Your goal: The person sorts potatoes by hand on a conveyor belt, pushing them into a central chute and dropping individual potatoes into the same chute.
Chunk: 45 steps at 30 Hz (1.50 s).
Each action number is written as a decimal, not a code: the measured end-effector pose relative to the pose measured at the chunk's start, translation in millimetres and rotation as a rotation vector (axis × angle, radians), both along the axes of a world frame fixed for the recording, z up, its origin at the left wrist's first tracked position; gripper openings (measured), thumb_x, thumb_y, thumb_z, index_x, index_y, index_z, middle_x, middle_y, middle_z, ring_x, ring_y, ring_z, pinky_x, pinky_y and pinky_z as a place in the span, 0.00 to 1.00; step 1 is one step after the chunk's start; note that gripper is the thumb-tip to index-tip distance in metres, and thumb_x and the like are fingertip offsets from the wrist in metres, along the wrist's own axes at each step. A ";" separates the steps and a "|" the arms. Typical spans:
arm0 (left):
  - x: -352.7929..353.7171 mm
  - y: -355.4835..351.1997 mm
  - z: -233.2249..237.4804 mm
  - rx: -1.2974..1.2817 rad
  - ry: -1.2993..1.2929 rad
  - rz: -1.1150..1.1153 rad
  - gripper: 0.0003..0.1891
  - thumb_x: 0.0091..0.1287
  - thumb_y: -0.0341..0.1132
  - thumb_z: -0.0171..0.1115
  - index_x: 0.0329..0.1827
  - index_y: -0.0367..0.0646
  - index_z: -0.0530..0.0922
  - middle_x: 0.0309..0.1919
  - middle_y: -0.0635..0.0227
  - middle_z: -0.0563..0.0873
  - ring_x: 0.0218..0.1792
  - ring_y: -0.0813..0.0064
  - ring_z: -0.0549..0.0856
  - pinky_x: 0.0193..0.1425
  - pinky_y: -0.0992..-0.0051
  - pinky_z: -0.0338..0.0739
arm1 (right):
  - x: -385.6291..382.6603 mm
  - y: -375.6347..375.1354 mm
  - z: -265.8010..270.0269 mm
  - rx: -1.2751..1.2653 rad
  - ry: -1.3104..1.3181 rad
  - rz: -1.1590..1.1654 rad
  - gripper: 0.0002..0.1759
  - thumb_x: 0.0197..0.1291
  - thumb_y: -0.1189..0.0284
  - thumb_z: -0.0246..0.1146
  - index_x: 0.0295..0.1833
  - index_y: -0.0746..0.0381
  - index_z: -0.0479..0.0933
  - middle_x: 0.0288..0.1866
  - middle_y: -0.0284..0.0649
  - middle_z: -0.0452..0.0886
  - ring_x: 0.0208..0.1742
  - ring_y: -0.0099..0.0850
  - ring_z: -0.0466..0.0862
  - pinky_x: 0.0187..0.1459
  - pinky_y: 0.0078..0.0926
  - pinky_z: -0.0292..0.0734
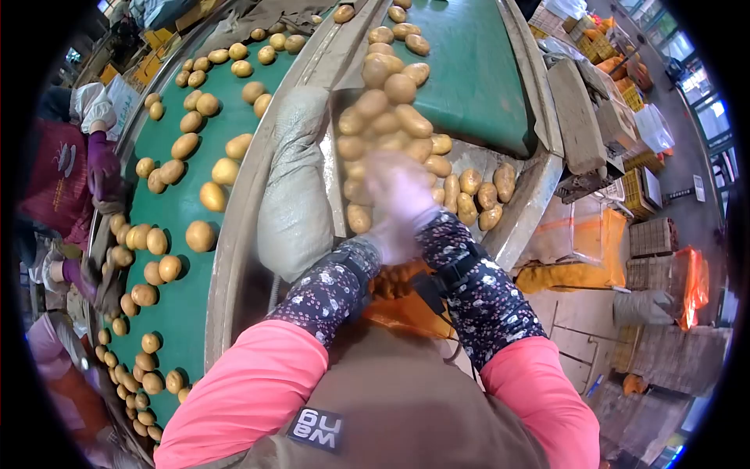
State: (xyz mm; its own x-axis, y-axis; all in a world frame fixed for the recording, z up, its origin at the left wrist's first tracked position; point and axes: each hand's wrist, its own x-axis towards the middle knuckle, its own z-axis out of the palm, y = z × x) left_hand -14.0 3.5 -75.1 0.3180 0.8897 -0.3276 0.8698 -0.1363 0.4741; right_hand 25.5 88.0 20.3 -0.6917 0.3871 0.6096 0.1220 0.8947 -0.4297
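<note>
My right hand (pixel 402 187) reaches over the potatoes (pixel 384 123) piled in a metal chute (pixel 519 215). Its fingers are smeared by motion and a hazy patch in the view. Close against its wrist is my left hand (pixel 388 238), low at the chute's near edge, its fingers hidden or blurred. Whether either hand holds a potato cannot be made out. Several more potatoes (pixel 469 182) lie loose on the right part of the chute. Below my hands, potatoes show in an orange mesh bag (pixel 398 313).
A green conveyor belt (pixel 469 74) leads down to the chute. Another green belt (pixel 183 227) carries scattered potatoes on the left, with co-workers' purple-gloved hands (pixel 101 168) at its far edge. A padded grey wrap (pixel 295 187) covers the divider. Crates (pixel 652 234) stand at right.
</note>
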 end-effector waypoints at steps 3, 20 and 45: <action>-5.1 -10.2 23.1 0.201 -0.068 0.012 0.26 0.74 0.47 0.52 0.73 0.51 0.71 0.72 0.62 0.73 0.73 0.65 0.70 0.78 0.66 0.62 | -32.4 -6.8 -10.9 -0.023 -0.091 -0.042 0.13 0.56 0.70 0.64 0.47 0.59 0.83 0.48 0.46 0.85 0.46 0.47 0.85 0.49 0.45 0.80; -2.1 -25.3 3.7 0.057 -0.261 0.103 0.26 0.70 0.48 0.58 0.69 0.50 0.73 0.67 0.58 0.77 0.68 0.60 0.74 0.73 0.64 0.66 | -41.6 -19.2 -26.6 -0.074 -0.479 -0.133 0.19 0.56 0.68 0.63 0.55 0.57 0.81 0.53 0.45 0.82 0.50 0.44 0.84 0.49 0.46 0.80; -2.7 -52.4 -18.7 0.287 -0.162 0.199 0.33 0.60 0.56 0.67 0.66 0.49 0.78 0.66 0.62 0.79 0.69 0.64 0.75 0.75 0.55 0.65 | -32.3 -13.1 -3.2 -0.797 -0.440 -0.105 0.19 0.56 0.71 0.60 0.56 0.53 0.73 0.46 0.49 0.82 0.48 0.47 0.84 0.52 0.40 0.79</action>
State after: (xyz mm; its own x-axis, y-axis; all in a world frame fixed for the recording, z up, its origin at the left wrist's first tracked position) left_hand -16.6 -48.9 -93.7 0.1574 0.9874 -0.0163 0.8095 -0.1196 0.5748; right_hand -6.9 74.9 17.1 -0.7360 0.6541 -0.1745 0.4844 0.3286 -0.8108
